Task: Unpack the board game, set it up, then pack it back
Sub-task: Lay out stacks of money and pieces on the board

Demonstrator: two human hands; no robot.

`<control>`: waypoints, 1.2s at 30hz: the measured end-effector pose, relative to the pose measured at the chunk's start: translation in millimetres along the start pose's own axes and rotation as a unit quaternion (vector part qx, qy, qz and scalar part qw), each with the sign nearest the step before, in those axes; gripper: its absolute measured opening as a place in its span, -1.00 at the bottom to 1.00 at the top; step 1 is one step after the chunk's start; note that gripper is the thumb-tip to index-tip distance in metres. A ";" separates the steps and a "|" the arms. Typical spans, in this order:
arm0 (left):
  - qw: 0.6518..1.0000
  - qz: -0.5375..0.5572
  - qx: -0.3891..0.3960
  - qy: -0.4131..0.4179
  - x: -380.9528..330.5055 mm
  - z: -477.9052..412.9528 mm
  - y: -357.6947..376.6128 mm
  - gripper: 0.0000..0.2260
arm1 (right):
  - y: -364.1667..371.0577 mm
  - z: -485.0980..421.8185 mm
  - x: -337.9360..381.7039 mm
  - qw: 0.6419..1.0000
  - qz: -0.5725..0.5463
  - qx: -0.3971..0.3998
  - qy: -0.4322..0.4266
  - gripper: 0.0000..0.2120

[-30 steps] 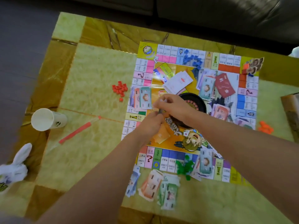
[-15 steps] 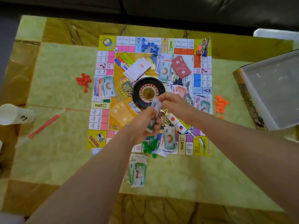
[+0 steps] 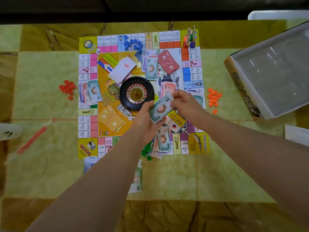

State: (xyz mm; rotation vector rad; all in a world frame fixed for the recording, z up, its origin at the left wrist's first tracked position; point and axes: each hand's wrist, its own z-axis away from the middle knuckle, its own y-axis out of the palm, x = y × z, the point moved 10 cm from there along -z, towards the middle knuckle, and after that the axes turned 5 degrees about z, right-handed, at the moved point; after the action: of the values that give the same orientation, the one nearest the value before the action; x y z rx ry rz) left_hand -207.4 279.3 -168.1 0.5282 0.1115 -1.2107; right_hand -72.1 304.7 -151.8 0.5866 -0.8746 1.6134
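The game board (image 3: 88, 124) lies open on the table, with a black roulette wheel (image 3: 136, 93) at its centre. My left hand (image 3: 145, 119) holds a stack of green play money (image 3: 159, 108) just right of the wheel. My right hand (image 3: 185, 104) pinches the stack's upper right end. More banknote piles lie on the board: one at the left edge (image 3: 91, 93), one at the upper middle (image 3: 151, 67), one at the lower edge (image 3: 163, 141). A white card deck (image 3: 122, 69), a red card deck (image 3: 168, 61) and an orange card deck (image 3: 110, 119) also rest there.
Red houses (image 3: 67, 88) lie left of the board, orange houses (image 3: 214, 98) right of it, blue houses (image 3: 133, 44) at its top, green pieces (image 3: 147, 151) under my left arm. The open game box (image 3: 269, 72) stands at the right. A paper cup (image 3: 8, 131) and a red stick (image 3: 32, 139) lie far left.
The view shifted so the board sits centred and the box came in at the right. Both hands moved right of the roulette wheel, and the banknote stack now faces up, flat between them.
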 end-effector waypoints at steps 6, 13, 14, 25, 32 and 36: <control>0.999 -0.030 -0.019 0.032 -7.6 1.1 17.5 -0.74 | 3.6 -3.5 1.8 0.998 0.041 0.044 0.010 -0.80; 0.911 -0.374 -0.062 0.163 -43.1 3.3 14.8 -0.89 | -5.6 -12.1 5.8 0.994 0.086 0.071 0.015 -0.81; 0.903 -0.390 -0.061 0.168 -44.2 0.9 15.0 -0.86 | -7.6 -13.7 6.2 0.995 0.078 0.067 0.017 -0.81; 0.902 -0.370 -0.115 0.188 -49.2 -24.3 15.8 -0.83 | -35.5 -27.4 -30.9 0.988 -0.061 -0.027 0.139 -0.84; 0.693 -0.653 -0.009 0.306 -48.9 -30.1 49.2 -0.65 | -41.6 -64.6 -29.4 0.983 0.101 -0.113 0.105 -0.80; 0.611 -0.752 0.003 0.247 -33.0 -46.9 43.7 -0.56 | -35.0 -72.5 -25.6 0.972 0.179 -0.134 0.067 -0.71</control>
State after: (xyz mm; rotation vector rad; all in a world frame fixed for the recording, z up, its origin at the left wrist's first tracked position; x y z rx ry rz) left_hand -170.4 339.3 -183.0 0.7703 1.2492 -2.6734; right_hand -26.4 349.7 -206.8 0.1307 -1.1210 1.7908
